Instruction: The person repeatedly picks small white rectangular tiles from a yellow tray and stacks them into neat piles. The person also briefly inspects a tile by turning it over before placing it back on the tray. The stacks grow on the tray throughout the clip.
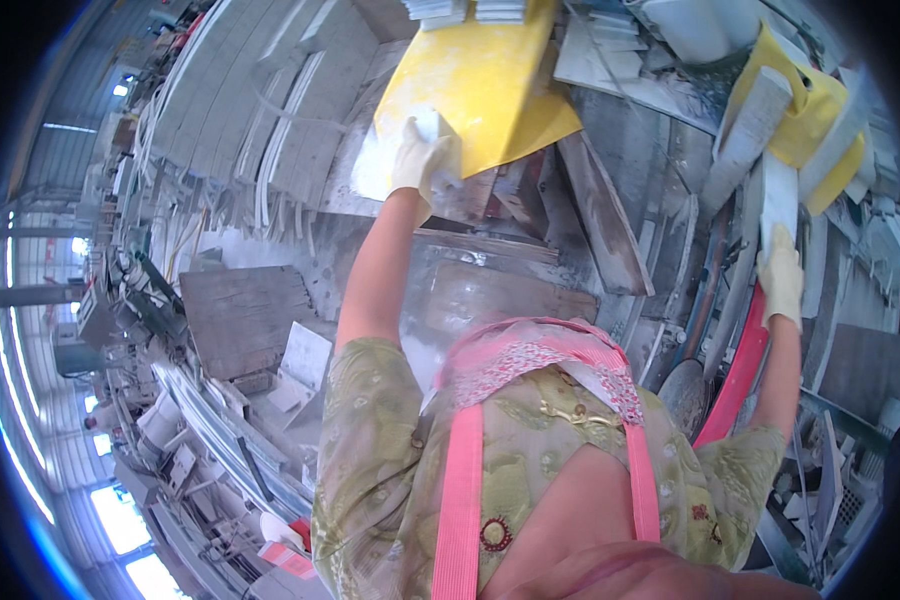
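My left hand (420, 165), in a pale glove, is closed on a small white block (438, 128). The block rests at the near left edge of a yellow sheet (470, 75) spread over a work surface. Far to the right, my right hand (781, 277), also gloved, reaches forward with its fingers around the near end of a white strip-shaped slab (780, 190). That slab points away from me, below a draped yellow cloth (795, 110). My fingertips are partly hidden on both hands.
White tile stacks (435, 12) lie at the sheet's far end. Long grey slabs (220, 90) lean at the far left. A wooden board (247, 320) lies left of me, and a red bar (735, 370) runs beneath my right forearm. A tilted plank (605, 210) stands between my hands.
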`<state>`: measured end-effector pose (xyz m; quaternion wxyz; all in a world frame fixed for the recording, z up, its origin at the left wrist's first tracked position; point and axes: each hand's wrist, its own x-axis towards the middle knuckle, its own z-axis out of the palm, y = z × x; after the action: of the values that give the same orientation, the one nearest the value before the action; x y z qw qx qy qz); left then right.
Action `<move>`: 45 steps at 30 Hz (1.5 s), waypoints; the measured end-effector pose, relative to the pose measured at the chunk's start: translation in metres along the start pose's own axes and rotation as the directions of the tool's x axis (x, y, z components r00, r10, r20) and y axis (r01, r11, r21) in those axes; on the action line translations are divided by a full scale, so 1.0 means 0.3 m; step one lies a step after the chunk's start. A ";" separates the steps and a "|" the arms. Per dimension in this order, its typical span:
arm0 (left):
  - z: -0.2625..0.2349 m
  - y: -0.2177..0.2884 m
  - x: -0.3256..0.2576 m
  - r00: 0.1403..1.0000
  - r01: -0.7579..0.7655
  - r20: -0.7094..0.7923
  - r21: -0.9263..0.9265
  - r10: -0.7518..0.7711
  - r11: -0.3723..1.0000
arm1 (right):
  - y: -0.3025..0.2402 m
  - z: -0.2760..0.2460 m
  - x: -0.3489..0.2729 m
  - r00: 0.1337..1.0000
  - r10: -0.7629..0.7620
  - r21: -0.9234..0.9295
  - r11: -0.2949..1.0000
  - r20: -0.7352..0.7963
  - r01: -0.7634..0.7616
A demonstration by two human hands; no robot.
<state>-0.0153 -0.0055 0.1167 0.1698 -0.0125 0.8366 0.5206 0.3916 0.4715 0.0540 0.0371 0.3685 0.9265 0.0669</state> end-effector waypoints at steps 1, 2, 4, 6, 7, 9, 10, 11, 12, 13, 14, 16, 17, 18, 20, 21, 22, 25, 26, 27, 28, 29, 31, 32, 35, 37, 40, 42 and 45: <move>-0.011 0.006 0.018 0.998 -0.055 0.007 0.196 0.054 0.979 | 0.014 -0.031 0.029 0.996 0.047 0.051 0.997 0.079 -0.051; -0.024 0.010 0.039 0.997 -0.083 0.028 0.317 0.078 0.945 | 0.019 -0.069 0.063 0.993 0.076 0.077 0.994 0.086 -0.083; -0.036 -0.012 0.072 0.989 -0.145 0.061 0.523 0.133 0.840 | -0.021 -0.137 0.110 0.995 0.068 0.297 0.954 -0.079 -0.041; -0.037 -0.053 0.085 0.988 -0.112 0.136 0.342 0.069 0.933 | -0.149 -0.197 0.148 0.980 0.199 0.585 0.797 -0.024 -0.148; -0.048 -0.051 0.107 0.982 -0.055 0.188 0.188 0.019 0.981 | -0.259 -0.214 0.155 0.985 0.172 0.686 0.716 0.002 -0.127; -0.050 -0.057 0.101 0.749 -0.432 -0.012 0.749 0.662 0.502 | -0.540 -0.235 0.163 0.993 0.067 0.913 0.403 -0.093 0.059; -0.051 -0.057 0.093 0.741 -0.406 -0.031 0.774 0.671 0.485 | -0.710 -0.229 0.162 0.997 -0.065 0.999 -0.020 -0.046 0.045; -0.045 -0.053 0.082 0.873 -0.349 0.000 0.697 0.488 0.626 | -0.878 -0.225 0.153 0.990 -0.137 0.988 -0.150 -0.044 0.024; -0.055 -0.040 0.084 0.925 -0.370 0.200 0.672 0.324 0.641 | -1.021 -0.216 0.121 0.988 -0.118 0.995 -0.025 -0.103 0.101; -0.050 -0.032 0.074 0.974 -0.227 0.146 0.558 0.175 0.798 | -1.170 -0.205 0.095 0.988 -0.118 0.994 -0.045 -0.102 0.097; -0.060 -0.024 0.067 0.972 -0.230 0.171 0.567 0.160 0.791 | -1.320 -0.197 0.068 0.992 -0.087 0.976 -0.204 -0.092 0.073; -0.073 -0.003 0.059 0.960 -0.275 0.198 0.571 0.196 0.773 | -1.552 -0.198 0.021 0.999 -0.031 0.989 -0.143 -0.034 0.030; -0.082 0.006 0.057 0.966 -0.250 0.197 0.550 0.167 0.797 | -1.643 -0.210 0.023 0.993 -0.107 0.977 -0.210 -0.053 0.030; -0.097 0.012 0.058 0.963 -0.262 0.202 0.524 0.180 0.811 | -1.715 -0.224 0.031 0.984 -0.172 0.975 -0.224 -0.038 -0.002; -0.112 0.016 0.060 0.946 -0.296 0.261 0.456 0.192 0.839 | -1.770 -0.245 0.018 0.967 -0.224 0.990 0.034 -0.125 0.136; -0.113 0.013 0.062 0.926 -0.325 0.301 0.337 0.226 0.884 | -1.765 -0.257 0.015 0.917 -0.328 0.974 -0.066 -0.225 0.216; -0.116 0.010 0.069 0.945 -0.190 0.304 0.205 0.122 0.960 | -1.752 -0.272 0.013 0.889 -0.410 0.978 -0.119 -0.206 0.172; -0.078 -0.022 0.083 0.952 0.178 0.260 -0.030 -0.165 0.983 | -1.602 -0.291 0.000 0.635 -0.764 0.994 -0.084 -0.113 0.077; -0.067 -0.025 0.097 0.964 0.077 0.252 0.030 -0.082 0.997 | -1.586 -0.302 0.005 0.657 -0.736 0.978 -0.028 -0.161 0.207; -0.045 -0.032 0.102 0.988 -0.045 0.153 0.213 0.012 0.976 | -1.534 -0.303 0.011 0.629 -0.756 0.946 0.039 -0.183 0.322; -0.019 -0.037 0.104 0.992 -0.119 0.059 0.253 0.108 0.960 | -1.480 -0.297 0.017 0.646 -0.757 0.945 0.133 -0.098 0.300; -0.003 -0.045 0.095 0.996 -0.088 0.023 0.141 0.085 0.986 | -1.421 -0.285 0.026 0.677 -0.726 0.898 0.212 -0.119 0.385; 0.007 -0.035 0.079 0.961 -0.265 -0.019 0.241 0.277 0.934 | -1.238 -0.239 0.071 0.816 -0.562 0.883 0.304 -0.138 0.359; 0.000 -0.028 0.065 0.963 -0.252 -0.015 0.316 0.271 0.914 | -1.129 -0.215 0.131 0.824 -0.532 0.862 0.309 -0.193 0.402; 0.006 0.018 0.004 0.991 -0.130 0.042 0.176 0.125 0.976 | -0.726 -0.100 0.232 0.954 0.051 0.867 0.434 -0.296 0.246; 0.014 0.047 -0.039 0.997 -0.066 0.057 0.097 0.060 0.993 | -0.440 -0.017 0.263 0.908 0.383 0.851 0.521 -0.170 -0.061; 0.025 0.058 -0.071 0.989 -0.135 0.076 0.085 0.128 0.987 | -0.155 0.070 0.310 0.747 0.439 0.452 0.867 -0.499 -0.208; 0.021 0.039 -0.046 0.994 -0.092 0.068 0.053 0.089 0.994 | -0.065 0.092 0.354 0.802 0.465 0.315 0.878 -0.375 -0.361; 0.001 -0.016 0.056 0.988 -0.148 0.063 0.096 0.143 0.984 | -0.051 0.094 0.437 0.805 0.565 0.355 0.800 -0.178 -0.483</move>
<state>-0.0300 -0.0050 0.1074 0.1553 0.0718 0.8552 0.4892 0.2895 0.5534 0.0214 -0.1670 0.6008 0.7816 -0.0126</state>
